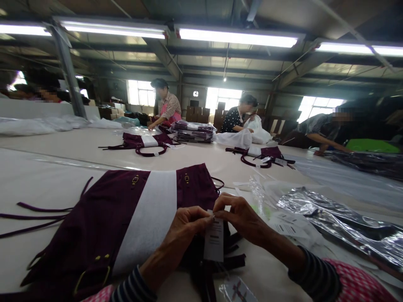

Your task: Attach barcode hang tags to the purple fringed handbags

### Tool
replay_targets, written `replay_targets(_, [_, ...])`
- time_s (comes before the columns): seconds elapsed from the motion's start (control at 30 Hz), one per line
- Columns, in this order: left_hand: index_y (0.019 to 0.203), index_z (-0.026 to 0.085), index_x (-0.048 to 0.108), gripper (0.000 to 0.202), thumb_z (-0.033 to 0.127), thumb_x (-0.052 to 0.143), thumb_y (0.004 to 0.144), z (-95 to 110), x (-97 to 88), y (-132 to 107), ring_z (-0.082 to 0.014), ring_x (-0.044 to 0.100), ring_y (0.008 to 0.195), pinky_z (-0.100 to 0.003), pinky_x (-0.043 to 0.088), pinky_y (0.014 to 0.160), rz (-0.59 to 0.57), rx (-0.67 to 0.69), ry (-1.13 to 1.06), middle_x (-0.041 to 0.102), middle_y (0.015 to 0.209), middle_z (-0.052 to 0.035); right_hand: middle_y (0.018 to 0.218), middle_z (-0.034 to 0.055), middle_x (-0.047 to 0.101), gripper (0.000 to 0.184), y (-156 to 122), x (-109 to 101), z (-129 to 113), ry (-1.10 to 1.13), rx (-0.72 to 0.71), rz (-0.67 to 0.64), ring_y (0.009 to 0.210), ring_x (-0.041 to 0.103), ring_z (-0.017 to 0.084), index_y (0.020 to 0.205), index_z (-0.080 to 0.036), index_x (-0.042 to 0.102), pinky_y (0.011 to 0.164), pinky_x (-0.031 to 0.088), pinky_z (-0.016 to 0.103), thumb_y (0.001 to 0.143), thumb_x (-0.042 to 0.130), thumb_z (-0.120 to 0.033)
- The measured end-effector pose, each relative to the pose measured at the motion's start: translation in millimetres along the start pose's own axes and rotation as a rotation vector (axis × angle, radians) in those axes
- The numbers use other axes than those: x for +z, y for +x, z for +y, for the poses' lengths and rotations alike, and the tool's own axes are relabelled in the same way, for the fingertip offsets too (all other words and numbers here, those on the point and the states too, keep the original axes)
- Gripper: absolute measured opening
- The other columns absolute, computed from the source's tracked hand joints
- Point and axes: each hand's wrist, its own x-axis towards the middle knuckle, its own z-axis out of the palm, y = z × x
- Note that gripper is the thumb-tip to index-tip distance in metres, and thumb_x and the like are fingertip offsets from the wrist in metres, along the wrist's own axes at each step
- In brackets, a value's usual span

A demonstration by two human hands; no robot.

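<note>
A dark purple bag (100, 218) lies flat on the white table (47, 176), with a white paper band (147, 218) wrapped across its middle. My left hand (185, 226) and my right hand (242, 216) meet over the bag's right end. Both are closed in a pinch on the top of a white hang tag (214, 241), which hangs down over the bag's dark straps (229, 256).
Clear plastic bags (333, 222) and loose tags (286, 228) lie to my right. Two more purple bags (145, 142) (267, 155) sit farther along the table. Several people work at the far side, beside stacked packed bags (192, 131). Another tag (236, 289) lies near the front edge.
</note>
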Motion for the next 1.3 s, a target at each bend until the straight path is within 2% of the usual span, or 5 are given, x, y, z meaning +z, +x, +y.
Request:
replay_targets(0.1, [0.081,0.012,0.073,0.026,0.038,0.078,0.077,1,0.8,0,-0.0119,0.056,0.063,-0.022,0.043,0.059,0.063,-0.030,-0.001,0.068,0.073,-0.0044,0.090,0.0019,0.064,0.012,1,-3,0,-0.022,-0.044,0.039,0.089,0.058,0.017,0.072,-0.018,0.066,0.070,0.041,0.026,0.082,0.064,-0.012])
replay_targets(0.27, [0.082,0.013,0.069,0.027,0.039,0.073,0.081,-2,0.7,3,-0.0082,0.049,0.056,-0.019,0.035,0.052,0.147,0.013,0.016,0.069,0.075,-0.0038,0.070,-0.0025,0.057,0.010,2,-8,2,0.085,0.093,0.040,0.065,0.051,0.013,0.078,-0.018,0.064,0.061,0.039,0.026,0.087,0.060,-0.019])
replay_targets(0.53, [0.079,0.015,0.070,0.023,0.038,0.071,0.083,1,1.3,3,-0.0130,0.054,0.070,-0.021,0.042,0.063,0.297,0.193,0.207,0.065,0.075,-0.0006,0.070,-0.0030,0.061,0.010,5,-3,-2,-0.013,0.059,-0.002,0.067,0.052,0.012,0.076,-0.017,0.065,0.064,0.040,0.025,0.085,0.064,-0.018])
replay_targets(0.77, [0.081,0.016,0.074,0.017,0.033,0.069,0.082,-1,6.3,-2,-0.0145,0.058,0.068,-0.022,0.046,0.062,0.135,0.164,0.198,0.068,0.072,-0.0010,0.066,-0.0001,0.064,0.014,11,-1,0,0.343,0.168,-0.109,0.061,0.055,0.013,0.077,-0.013,0.072,0.059,0.042,0.026,0.080,0.073,-0.027])
replay_targets(1.3, [0.078,0.015,0.071,0.027,0.042,0.070,0.083,-2,3.7,2,-0.0149,0.057,0.067,-0.023,0.044,0.062,0.169,0.156,0.230,0.066,0.070,-0.0010,0.063,0.0001,0.065,0.010,12,2,-1,0.295,0.221,-0.099,0.059,0.055,0.011,0.073,-0.012,0.075,0.056,0.042,0.023,0.075,0.075,-0.022])
